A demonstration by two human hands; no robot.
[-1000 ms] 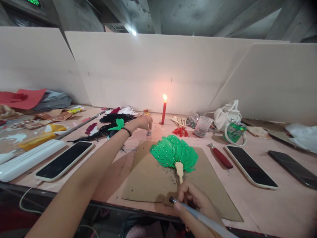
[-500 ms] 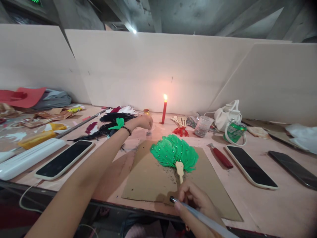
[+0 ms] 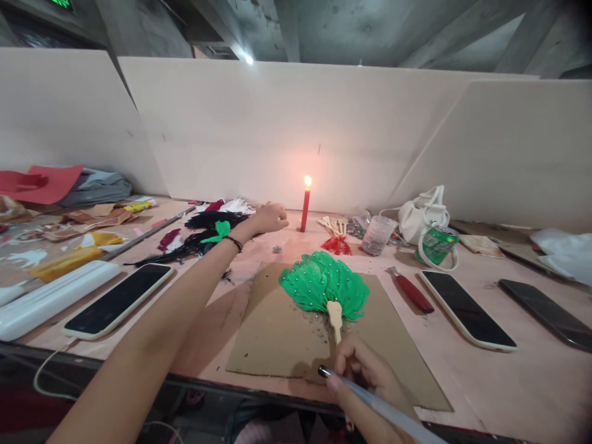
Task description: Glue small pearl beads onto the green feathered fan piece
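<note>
My left hand (image 3: pixel 272 217) reaches to the back of the table, left of a lit red candle (image 3: pixel 306 209); its fingers are bent, and whatever they hold is hidden. A small clear piece (image 3: pixel 276 249) lies just in front of it. My right hand (image 3: pixel 365 376), fingers closed, holds a pale pen-like tool (image 3: pixel 383 407) with a dark tip, over the lower end of a wooden handle. That handle (image 3: pixel 335 313) belongs to a green feather fan (image 3: pixel 324 280) dotted with small pearls, which lies on a brown cardboard sheet (image 3: pixel 277 333).
Black feathers (image 3: pixel 217 219) lie at left, near a phone (image 3: pixel 118 302) and a white device (image 3: pixel 60 296). To the right are a clear cup (image 3: pixel 377 235), a green can (image 3: pixel 437 245), a white bag (image 3: pixel 420 216), a red-handled tool (image 3: pixel 413 293) and two phones (image 3: pixel 467 308).
My left hand has drawn back slightly, away from the small clear piece and toward the rear board. My right hand has hardly moved, and the fan lies as before.
</note>
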